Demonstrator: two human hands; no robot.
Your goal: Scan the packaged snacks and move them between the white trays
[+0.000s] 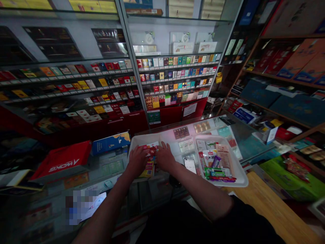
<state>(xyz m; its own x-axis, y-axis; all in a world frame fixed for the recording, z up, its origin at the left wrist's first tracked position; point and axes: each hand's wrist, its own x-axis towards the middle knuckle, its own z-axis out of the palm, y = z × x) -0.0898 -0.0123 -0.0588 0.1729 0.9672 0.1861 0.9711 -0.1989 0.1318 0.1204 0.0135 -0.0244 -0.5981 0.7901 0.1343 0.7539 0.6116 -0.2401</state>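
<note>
Work is centring on the left tray (pixel 134 139), which is standing on the glass counter (pixel 251 139). The left hand (pixel 138 160) and the right hand (pixel 165 158) are both resting over it, facing each other across a red packet (pixel 151 151). Fingers of both hands are bending toward that packet and seemingly touching it; whether they are gripping it or only lying against it, I cannot tell, since the hands are hiding the contact. A yellow packet (pixel 148 169) is lying in the same tray, nearer the body, between the wrists.

The right tray (pixel 242 178) is holding a fuller load: a purple packet (pixel 216 161), a green packet (pixel 212 173), a beige packet (pixel 223 156) and others are lying loosely over one another, with neither hand near them. A phone (pixel 190 166) is lying between the trays, beside the right forearm.

As for progress, the handling is looking unfinished to me, because both hands are being occupied among the left tray's packets. That tray is showing few pieces, though the hands are covering part of it, so how much is remaining there is staying unclear.
</note>
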